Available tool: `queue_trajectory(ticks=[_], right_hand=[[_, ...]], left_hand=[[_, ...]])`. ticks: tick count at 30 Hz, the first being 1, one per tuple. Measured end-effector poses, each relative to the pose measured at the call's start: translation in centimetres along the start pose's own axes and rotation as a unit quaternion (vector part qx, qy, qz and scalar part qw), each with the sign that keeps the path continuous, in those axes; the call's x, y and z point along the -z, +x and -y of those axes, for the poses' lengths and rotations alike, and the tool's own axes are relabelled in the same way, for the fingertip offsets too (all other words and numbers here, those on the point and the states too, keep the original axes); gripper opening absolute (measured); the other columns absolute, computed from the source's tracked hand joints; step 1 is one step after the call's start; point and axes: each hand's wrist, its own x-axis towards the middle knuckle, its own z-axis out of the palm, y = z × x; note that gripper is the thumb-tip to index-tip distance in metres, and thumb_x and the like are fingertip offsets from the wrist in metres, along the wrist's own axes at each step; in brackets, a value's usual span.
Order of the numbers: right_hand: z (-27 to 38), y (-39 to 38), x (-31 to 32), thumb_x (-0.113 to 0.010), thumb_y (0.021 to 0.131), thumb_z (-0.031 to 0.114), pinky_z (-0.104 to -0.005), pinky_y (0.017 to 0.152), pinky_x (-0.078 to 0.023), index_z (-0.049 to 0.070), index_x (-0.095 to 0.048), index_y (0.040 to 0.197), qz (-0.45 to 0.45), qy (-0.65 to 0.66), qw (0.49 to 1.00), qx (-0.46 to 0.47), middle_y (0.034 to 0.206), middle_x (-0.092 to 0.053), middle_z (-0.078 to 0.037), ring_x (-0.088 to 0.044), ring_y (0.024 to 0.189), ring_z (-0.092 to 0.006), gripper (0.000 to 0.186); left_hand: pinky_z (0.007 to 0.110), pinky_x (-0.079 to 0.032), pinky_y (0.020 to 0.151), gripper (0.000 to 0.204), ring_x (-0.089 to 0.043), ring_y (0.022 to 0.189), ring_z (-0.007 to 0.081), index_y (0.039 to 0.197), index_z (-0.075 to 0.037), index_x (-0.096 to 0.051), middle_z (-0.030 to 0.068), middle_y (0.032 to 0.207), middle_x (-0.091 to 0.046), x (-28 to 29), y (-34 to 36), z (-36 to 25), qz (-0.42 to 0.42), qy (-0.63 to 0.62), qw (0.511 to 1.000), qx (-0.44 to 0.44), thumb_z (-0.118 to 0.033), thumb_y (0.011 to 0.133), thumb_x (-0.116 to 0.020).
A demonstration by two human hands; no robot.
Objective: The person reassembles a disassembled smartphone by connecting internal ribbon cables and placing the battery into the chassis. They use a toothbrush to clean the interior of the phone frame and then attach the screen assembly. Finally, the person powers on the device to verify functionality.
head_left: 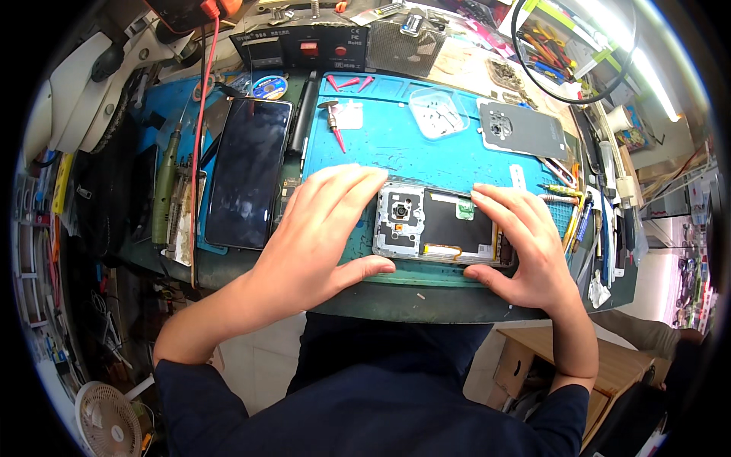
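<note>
A smartphone with its back off [445,227] lies sideways on the blue work mat [381,133], its camera module toward the left and a black battery area beside it. Curved around the phone's left end is my left hand [308,240], thumb at the near edge and fingers at the far edge. My right hand [533,247] grips the right end the same way, covering part of it. A loose grey back cover [537,135] with a camera cutout rests at the far right of the mat.
Left of my left hand lies a large dark-screened device [247,179]. A clear tray [417,103] of small parts and a red-tipped screwdriver [333,126] lie beyond the phone. Pens and hand tools [585,217] crowd the right; a red cable [201,137] hangs at the left.
</note>
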Motion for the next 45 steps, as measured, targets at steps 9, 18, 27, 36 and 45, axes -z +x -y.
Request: queue_trajectory(ticks=[9, 18, 27, 36, 45], right_hand=[[0.0, 0.0, 0.3, -0.088, 0.071, 0.029, -0.0465, 0.104, -0.045, 0.004, -0.061, 0.138, 0.009, -0.016, 1.0, 0.002, 0.139, -0.063, -0.014, -0.06, 0.123, -0.0341, 0.077], [0.4, 0.6, 1.6, -0.088, 0.071, 0.028, -0.046, 0.108, -0.042, 0.003, -0.056, 0.142, 0.069, -0.033, 0.997, -0.018, 0.137, -0.062, -0.013, -0.057, 0.126, -0.0328, 0.082], [1.2, 2.2, 1.8, -0.084, 0.078, 0.036, -0.0464, 0.107, -0.042, 0.0, -0.057, 0.138, 0.071, -0.047, 0.996, 0.008, 0.139, -0.058, -0.014, -0.055, 0.126, -0.0342, 0.076], [3.0, 5.6, -2.0, -0.082, 0.08, 0.042, -0.043, 0.097, -0.045, -0.003, -0.061, 0.129, 0.025, -0.052, 0.996, 0.061, 0.123, -0.059, -0.013, -0.057, 0.113, -0.0307, 0.07], [2.8, 5.5, -2.4, -0.085, 0.074, 0.044, -0.0422, 0.096, -0.044, -0.003, -0.064, 0.125, 0.007, -0.048, 0.998, 0.042, 0.119, -0.06, -0.011, -0.056, 0.109, -0.0297, 0.072]], left_hand=[[0.05, -0.04, 0.112, 0.073, -0.051, 0.134, 0.0351, 0.139, 0.0, -0.057, 0.0156, 0.146, -0.055, 0.3, -1.7, -1.1, 0.03, 0.061, 0.997, -0.03, -0.033, 0.079, -0.084], [0.052, -0.039, 0.115, 0.069, -0.052, 0.137, 0.0348, 0.138, -0.002, -0.057, 0.018, 0.15, -0.055, 0.4, -2.0, -1.0, 0.056, 0.069, 0.994, -0.056, -0.036, 0.083, -0.08], [0.053, -0.039, 0.115, 0.06, -0.052, 0.139, 0.0356, 0.134, -0.002, -0.061, 0.019, 0.151, -0.053, 1.4, -1.6, -0.9, 0.084, 0.069, 0.992, -0.062, -0.031, 0.084, -0.08], [0.048, -0.048, 0.107, 0.054, -0.061, 0.126, 0.0351, 0.131, -0.003, -0.064, 0.0171, 0.135, -0.064, 1.8, -0.2, 0.2, 0.056, 0.059, 0.992, -0.092, -0.026, 0.084, -0.08], [0.042, -0.051, 0.095, 0.069, -0.062, 0.11, 0.0325, 0.135, -0.001, -0.061, 0.0151, 0.118, -0.064, 1.0, 1.6, 0.5, 0.008, -0.018, 1.0, -0.007, -0.02, 0.075, -0.087]])
